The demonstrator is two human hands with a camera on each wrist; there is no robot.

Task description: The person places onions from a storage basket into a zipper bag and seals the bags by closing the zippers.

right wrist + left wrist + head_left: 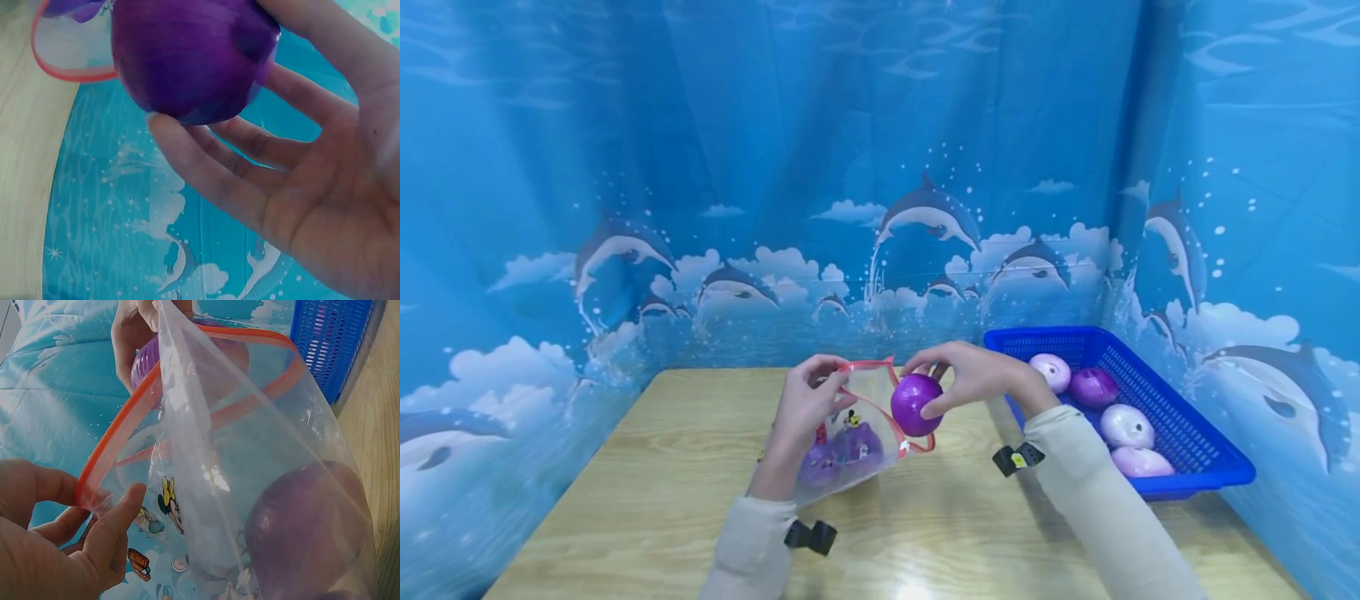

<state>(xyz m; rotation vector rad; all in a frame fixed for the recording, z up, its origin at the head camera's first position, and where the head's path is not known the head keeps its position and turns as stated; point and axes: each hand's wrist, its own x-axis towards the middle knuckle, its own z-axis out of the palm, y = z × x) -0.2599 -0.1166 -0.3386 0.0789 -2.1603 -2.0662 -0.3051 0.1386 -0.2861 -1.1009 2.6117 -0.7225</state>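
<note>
A clear plastic bag (889,467) with a red-orange rim and cartoon prints is tilted over the table, its mouth spread toward the right. The left hand (801,412) pinches the rim between thumb and fingers, as the left wrist view also shows. Purple onions (861,446) lie inside the bag, seen blurred through the plastic. At the bag's mouth, the right hand (977,375) grips a round, glossy purple onion (916,408) with thumb and fingers. Faint ribs show on its skin in the right wrist view. Part of the bag's mouth is hidden behind this onion.
On the right stands a blue perforated plastic basket (1213,458) holding several onions, pale pink ones (1127,427) and a darker purple one (1093,387). A wooden table (647,492) lies underneath. A blue dolphin-print curtain (820,167) encloses the back and sides.
</note>
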